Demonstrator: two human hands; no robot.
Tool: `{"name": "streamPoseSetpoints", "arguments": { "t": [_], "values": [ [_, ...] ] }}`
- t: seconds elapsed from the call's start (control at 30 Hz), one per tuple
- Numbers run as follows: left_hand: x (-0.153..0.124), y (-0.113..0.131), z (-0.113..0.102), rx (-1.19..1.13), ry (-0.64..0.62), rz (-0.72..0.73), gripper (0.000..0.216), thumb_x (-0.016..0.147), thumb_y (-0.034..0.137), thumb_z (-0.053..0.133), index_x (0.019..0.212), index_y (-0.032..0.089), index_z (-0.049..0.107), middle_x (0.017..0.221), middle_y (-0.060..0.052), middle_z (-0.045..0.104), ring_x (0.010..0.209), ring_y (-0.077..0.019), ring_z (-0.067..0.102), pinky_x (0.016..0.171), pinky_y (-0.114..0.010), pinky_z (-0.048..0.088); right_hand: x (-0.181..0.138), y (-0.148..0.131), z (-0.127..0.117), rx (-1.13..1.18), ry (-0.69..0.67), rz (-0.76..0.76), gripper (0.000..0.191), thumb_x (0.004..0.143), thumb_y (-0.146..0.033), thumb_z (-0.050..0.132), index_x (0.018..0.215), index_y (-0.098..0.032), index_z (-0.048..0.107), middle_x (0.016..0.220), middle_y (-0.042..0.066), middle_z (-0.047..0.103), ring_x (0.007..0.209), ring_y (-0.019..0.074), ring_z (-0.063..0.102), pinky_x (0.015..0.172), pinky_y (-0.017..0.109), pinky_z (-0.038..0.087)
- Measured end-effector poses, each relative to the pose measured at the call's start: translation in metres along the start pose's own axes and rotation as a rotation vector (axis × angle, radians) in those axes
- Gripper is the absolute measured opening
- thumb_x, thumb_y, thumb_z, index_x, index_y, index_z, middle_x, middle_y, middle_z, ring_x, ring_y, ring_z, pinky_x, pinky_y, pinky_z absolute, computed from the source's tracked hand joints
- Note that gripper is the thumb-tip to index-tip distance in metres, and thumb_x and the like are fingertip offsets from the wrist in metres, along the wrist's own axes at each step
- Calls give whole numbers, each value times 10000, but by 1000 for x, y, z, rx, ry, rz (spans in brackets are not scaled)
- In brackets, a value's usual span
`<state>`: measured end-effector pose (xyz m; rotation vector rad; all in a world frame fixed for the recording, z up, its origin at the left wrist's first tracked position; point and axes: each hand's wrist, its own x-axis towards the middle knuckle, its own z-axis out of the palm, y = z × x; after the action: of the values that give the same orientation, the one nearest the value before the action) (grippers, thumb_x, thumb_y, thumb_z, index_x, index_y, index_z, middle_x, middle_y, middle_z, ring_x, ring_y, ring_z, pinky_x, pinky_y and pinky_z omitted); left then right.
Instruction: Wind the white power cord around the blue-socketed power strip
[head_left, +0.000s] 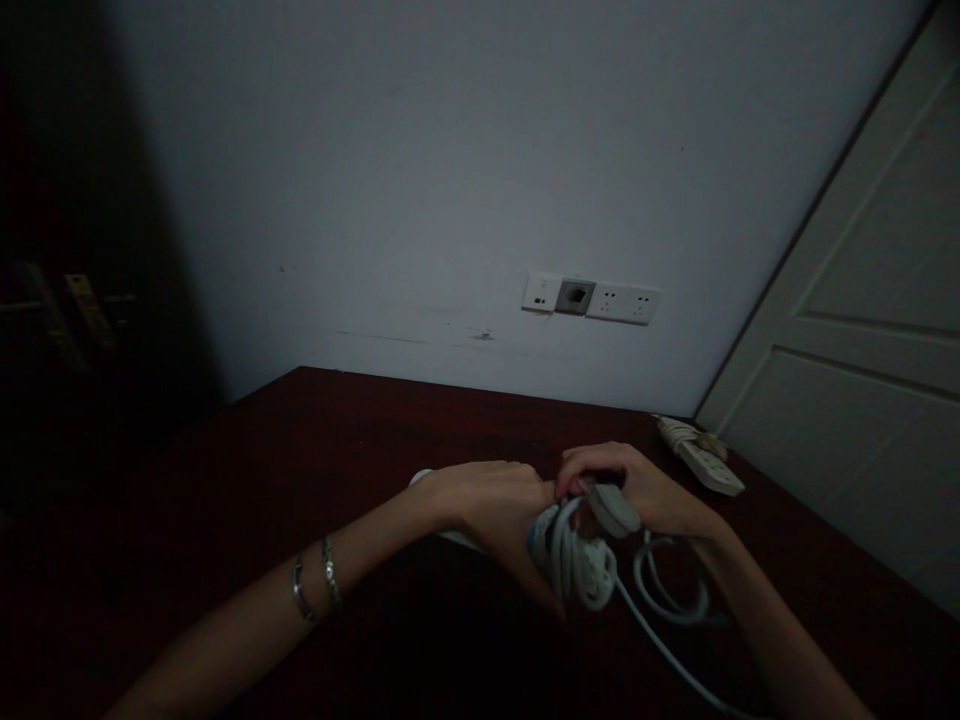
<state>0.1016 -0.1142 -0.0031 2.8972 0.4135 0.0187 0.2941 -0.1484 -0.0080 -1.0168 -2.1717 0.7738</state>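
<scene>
My left hand is closed around a white power strip with its white cable wound about it, over a dark red-brown table. My right hand is closed too, pinching the grey-white plug at the end of that cable, right against the left hand. Loose loops of the cable lie on the table under my right wrist and trail toward the near edge. Bracelets circle my left wrist.
A second white power strip with a bundled cord lies at the table's far right corner. Wall sockets sit on the white wall above the table. A white door stands at the right. The left side is dark.
</scene>
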Motion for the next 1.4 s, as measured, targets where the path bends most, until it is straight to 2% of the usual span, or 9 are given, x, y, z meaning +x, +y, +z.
{"name": "streamPoseSetpoints", "arguments": {
  "t": [0.13,0.27,0.43,0.5,0.63,0.83,0.97,1.2,1.4],
  "values": [
    [-1,1,-5,-5,40,-19,607,566,550,686,1027,174,566,793,-56,666,625,-185,603,520,-260,410,-1,16,-1,65,97,-86,129,724,-284,656,696,-158,655,732,17,563,660,121,524,598,243,416],
    [-2,-8,-4,3,46,-70,727,552,566,676,1123,152,502,851,-78,655,672,-203,605,530,-263,404,2,30,13,75,315,-111,103,729,-241,630,665,-162,613,727,19,551,669,126,526,597,242,422],
    [-1,-16,0,2,65,-129,1130,523,593,683,1403,123,151,909,-101,650,715,-223,613,556,-270,396,2,37,27,69,514,-60,70,679,-228,622,726,-177,635,762,30,610,720,158,576,652,265,467],
    [0,-17,1,16,70,-131,1235,512,591,695,1428,112,18,875,-99,655,711,-233,618,562,-273,390,-1,40,29,87,510,10,153,670,-238,610,802,-178,658,784,39,648,723,172,600,664,280,486],
    [2,-18,4,62,65,-116,1268,528,559,707,1428,105,-63,855,-112,663,730,-262,629,577,-282,386,-3,47,29,130,389,97,200,683,-249,582,821,-161,696,728,44,678,657,171,613,657,292,502],
    [6,-22,7,196,115,-131,1270,556,615,673,1420,67,-81,891,-155,670,753,-283,637,621,-305,399,-3,48,28,92,347,-9,191,751,-271,555,786,-153,701,852,61,658,752,170,597,702,280,474],
    [7,-32,7,203,159,-161,1268,554,646,658,1425,81,-72,972,-164,660,873,-291,625,685,-312,412,-4,51,26,70,356,-19,235,820,-306,503,855,-150,675,814,44,610,741,155,571,665,256,445],
    [3,-47,21,134,234,-31,1088,588,622,654,1418,124,160,1332,-195,446,1141,-300,500,874,-359,404,-3,54,27,98,429,-58,205,791,-315,530,680,-151,583,708,12,536,655,126,504,613,237,402],
    [6,-43,33,286,370,44,731,670,427,654,1264,88,396,1126,-149,580,1002,-255,563,818,-356,451,-1,62,23,170,446,-5,335,768,-449,544,615,-151,542,625,-3,461,584,111,420,549,236,340]
  ]
}}
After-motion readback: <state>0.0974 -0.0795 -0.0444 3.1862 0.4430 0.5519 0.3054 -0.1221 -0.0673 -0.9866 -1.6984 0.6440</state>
